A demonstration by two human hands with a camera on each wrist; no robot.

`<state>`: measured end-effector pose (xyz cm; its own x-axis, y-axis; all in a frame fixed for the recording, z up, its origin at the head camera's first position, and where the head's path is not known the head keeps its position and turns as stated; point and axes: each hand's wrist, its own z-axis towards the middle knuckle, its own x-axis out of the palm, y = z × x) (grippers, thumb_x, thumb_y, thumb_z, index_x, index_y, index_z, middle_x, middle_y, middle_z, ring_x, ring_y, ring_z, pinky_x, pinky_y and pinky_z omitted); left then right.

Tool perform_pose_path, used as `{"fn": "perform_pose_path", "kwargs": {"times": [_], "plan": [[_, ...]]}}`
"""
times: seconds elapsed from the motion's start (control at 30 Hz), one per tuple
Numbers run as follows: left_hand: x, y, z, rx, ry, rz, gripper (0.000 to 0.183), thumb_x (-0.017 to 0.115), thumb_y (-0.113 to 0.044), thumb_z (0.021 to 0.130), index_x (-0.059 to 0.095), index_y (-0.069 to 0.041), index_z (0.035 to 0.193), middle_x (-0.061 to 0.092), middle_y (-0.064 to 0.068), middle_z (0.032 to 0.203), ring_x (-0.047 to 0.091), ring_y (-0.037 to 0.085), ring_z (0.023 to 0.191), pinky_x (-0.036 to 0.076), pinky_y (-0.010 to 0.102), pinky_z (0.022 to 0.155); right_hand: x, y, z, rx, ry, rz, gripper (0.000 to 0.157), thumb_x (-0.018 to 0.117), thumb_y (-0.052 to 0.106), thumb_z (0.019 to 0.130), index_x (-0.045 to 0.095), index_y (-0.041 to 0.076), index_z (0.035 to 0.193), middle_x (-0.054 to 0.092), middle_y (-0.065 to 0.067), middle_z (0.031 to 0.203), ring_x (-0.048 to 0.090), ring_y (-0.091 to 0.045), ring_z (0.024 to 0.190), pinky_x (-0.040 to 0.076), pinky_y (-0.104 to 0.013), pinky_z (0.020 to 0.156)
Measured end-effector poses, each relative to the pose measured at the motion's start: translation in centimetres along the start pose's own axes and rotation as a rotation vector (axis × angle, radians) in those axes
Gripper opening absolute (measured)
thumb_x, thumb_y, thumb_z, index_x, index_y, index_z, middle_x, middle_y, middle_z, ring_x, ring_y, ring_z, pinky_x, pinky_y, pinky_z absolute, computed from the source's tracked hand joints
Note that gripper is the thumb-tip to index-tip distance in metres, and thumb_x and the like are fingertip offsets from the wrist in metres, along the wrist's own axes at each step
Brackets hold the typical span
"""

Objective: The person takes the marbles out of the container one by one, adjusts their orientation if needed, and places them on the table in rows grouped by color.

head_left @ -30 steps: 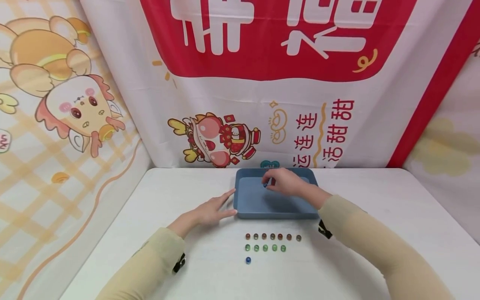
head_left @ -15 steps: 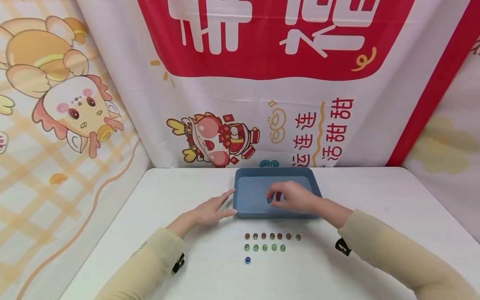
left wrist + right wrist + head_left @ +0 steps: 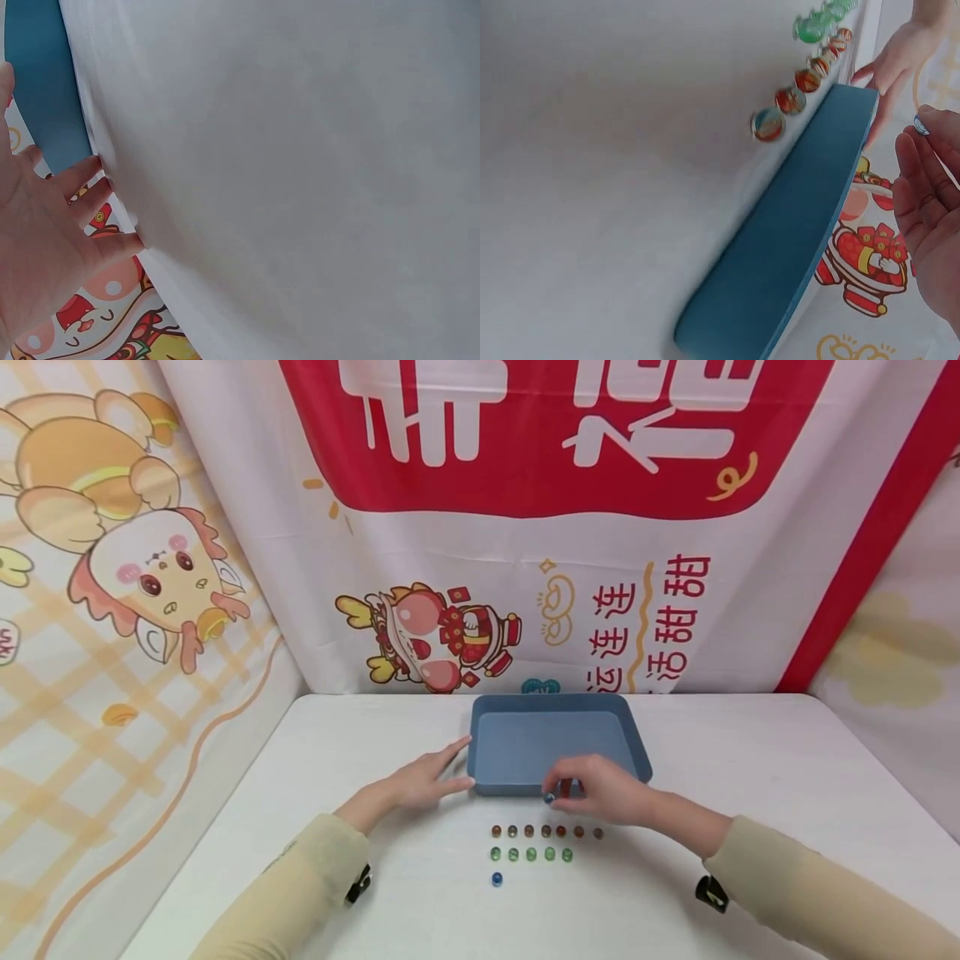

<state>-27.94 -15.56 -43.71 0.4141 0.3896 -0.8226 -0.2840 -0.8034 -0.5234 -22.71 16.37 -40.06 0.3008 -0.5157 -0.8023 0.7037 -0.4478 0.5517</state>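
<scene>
A blue marble [image 3: 550,797] is pinched between the thumb and index finger of my right hand [image 3: 600,789], above the near rim of a blue-grey tray [image 3: 517,791]. The right wrist view also shows that marble [image 3: 921,126] at the fingertips. My left hand [image 3: 420,782] touches the tray's left side with spread, straight fingers. In front of the tray, several red-brown and clear marbles [image 3: 528,832] form a row. Nearer lies a row of green marbles [image 3: 531,854], and below its left end sits a single blue marble [image 3: 497,879].
The white table [image 3: 360,727] extends to both sides of the tray. Behind it hangs a printed cloth [image 3: 465,539] with red and white patterns, and another patterned cloth [image 3: 135,710] stands along the left.
My right hand has moved from over the tray's middle toward its near rim, carrying the blue marble. My left hand stays at the tray's left side.
</scene>
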Motion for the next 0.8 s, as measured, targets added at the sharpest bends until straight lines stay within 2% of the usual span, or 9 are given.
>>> {"fn": "perform_pose_path", "kwargs": {"times": [0.17,0.3,0.53,0.67,0.8], "plan": [[0.0,-0.1,-0.1,-0.009,0.002,-0.005,0.079,0.052,-0.06,0.093,0.013,-0.034,0.157,0.025,0.006,0.158,0.024,0.031,0.143,0.02,0.054,0.113,1.2,0.3,-0.2,-0.008,0.038,0.029,0.012,0.074,0.012,0.087,0.07,0.015,0.099,0.064,0.014,0.089,0.058,-0.001,0.076,0.054,-0.032,0.067],[0.0,-0.1,0.0,-0.015,0.006,-0.01,0.079,0.051,-0.061,0.093,0.012,-0.036,0.157,0.024,0.005,0.158,0.023,0.031,0.143,0.019,0.054,0.114,2.2,0.3,-0.2,-0.015,0.077,0.052,0.012,0.074,0.011,0.086,0.07,0.015,0.097,0.065,0.015,0.09,0.058,-0.001,0.076,0.053,-0.029,0.065],[0.1,0.2,0.3,-0.02,0.006,-0.005,0.079,0.051,-0.061,0.093,0.011,-0.037,0.156,0.024,0.005,0.159,0.023,0.031,0.143,0.019,0.054,0.113,3.8,0.4,0.2,-0.031,0.163,0.159,0.012,0.074,0.011,0.087,0.071,0.015,0.099,0.064,0.014,0.088,0.057,-0.004,0.073,0.052,-0.023,0.061],[0.1,0.2,0.3,-0.035,0.009,-0.004,0.078,0.051,-0.062,0.093,0.011,-0.039,0.156,0.023,0.004,0.159,0.022,0.031,0.144,0.019,0.055,0.113,4.5,0.8,0.5,-0.056,0.186,0.147,0.014,0.075,0.012,0.086,0.071,0.017,0.098,0.062,0.015,0.089,0.058,-0.005,0.074,0.05,-0.02,0.062],[0.1,0.1,0.1,-0.036,0.011,-0.008,0.079,0.051,-0.061,0.093,0.011,-0.039,0.156,0.022,0.004,0.159,0.022,0.03,0.144,0.019,0.054,0.114,5.2,1.1,0.9,-0.078,0.209,0.094,0.013,0.077,0.015,0.085,0.072,0.02,0.096,0.063,0.016,0.088,0.057,-0.001,0.072,0.048,-0.017,0.063]]}}
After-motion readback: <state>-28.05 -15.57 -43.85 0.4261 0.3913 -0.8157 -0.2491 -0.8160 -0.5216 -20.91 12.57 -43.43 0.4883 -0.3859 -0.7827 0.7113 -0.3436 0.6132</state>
